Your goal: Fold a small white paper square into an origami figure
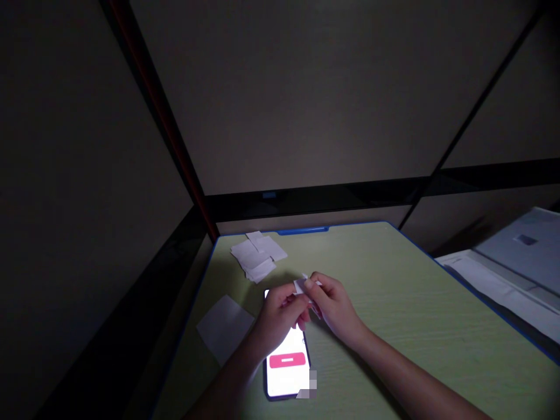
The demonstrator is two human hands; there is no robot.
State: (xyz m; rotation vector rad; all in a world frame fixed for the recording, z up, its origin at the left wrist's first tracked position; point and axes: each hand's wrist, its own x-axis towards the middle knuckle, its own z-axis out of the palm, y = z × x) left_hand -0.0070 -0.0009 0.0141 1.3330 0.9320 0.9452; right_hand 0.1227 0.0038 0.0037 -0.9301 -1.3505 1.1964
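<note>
My left hand (280,318) and my right hand (335,306) meet above a lit phone (286,364) that lies on the green table (394,303). Both hands pinch a small piece of white paper (301,286) between their fingertips. The phone's white screen shows a pink button and is partly hidden under my left hand. A loose pile of small white paper pieces (258,256) lies further back on the left. A larger white sheet (223,326) rests flat to the left of my left wrist.
The table has a blue rim (301,230) and stands in a dim corner against plain walls. A dark rail and a red post (175,146) run behind it. A pale grey surface (511,262) lies to the right, beyond the table's edge.
</note>
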